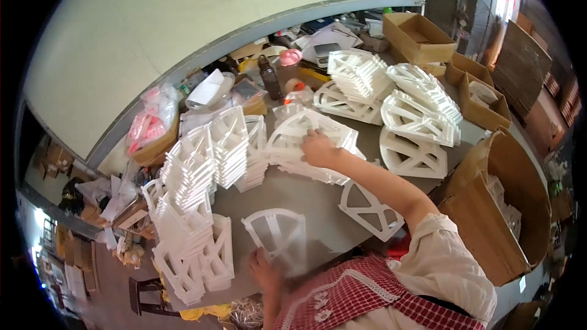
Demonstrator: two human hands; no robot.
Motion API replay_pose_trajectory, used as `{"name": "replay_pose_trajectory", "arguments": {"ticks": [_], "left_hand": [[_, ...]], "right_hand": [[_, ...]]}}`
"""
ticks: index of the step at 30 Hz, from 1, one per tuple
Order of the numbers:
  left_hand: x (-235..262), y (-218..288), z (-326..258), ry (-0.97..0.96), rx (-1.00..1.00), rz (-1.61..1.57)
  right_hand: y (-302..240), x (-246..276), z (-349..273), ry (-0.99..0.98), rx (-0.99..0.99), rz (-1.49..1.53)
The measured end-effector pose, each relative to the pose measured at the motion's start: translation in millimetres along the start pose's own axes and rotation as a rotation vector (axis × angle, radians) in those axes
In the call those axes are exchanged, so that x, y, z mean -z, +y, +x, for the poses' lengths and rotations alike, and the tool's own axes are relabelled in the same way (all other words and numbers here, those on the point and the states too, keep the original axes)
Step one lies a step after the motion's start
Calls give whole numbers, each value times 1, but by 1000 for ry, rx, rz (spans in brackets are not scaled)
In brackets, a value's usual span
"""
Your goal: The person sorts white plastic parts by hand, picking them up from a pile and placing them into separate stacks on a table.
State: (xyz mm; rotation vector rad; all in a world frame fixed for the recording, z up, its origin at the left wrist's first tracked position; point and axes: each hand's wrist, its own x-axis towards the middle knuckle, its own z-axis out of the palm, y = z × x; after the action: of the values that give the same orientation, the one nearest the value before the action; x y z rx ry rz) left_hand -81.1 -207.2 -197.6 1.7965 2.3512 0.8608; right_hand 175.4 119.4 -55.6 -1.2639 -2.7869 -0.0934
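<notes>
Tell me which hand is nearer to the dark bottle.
Right. The right hand is at a stack of white pieces, in front of the dark bottle; the left hand is much farther from it, by a single white piece.

The right arm (382,180) reaches from the near right toward the far left, its forearm bare. The right hand (319,148) is palm down, fingers bent. The left hand (265,272) sits nearer and farther left, slightly blurred, its fingers pointing away; only a short stretch of left forearm (272,307) shows.
</notes>
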Motion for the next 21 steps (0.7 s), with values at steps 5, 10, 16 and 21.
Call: {"name": "replay_pose_trajectory", "arguments": {"ticks": [5,10,16,21], "left_hand": [[13,-4,0,5,104,-299],[-7,0,-1,143,93,-150],[4,7,0,55,197,-220],[-6,-8,0,70,24,-201]], "right_hand": [[10,4,3,319,30,31],[-11,85,-47,829,15,-68],[-15,74,-141,816,-506,651],[-31,-16,-250,555,-874,1346]]}}
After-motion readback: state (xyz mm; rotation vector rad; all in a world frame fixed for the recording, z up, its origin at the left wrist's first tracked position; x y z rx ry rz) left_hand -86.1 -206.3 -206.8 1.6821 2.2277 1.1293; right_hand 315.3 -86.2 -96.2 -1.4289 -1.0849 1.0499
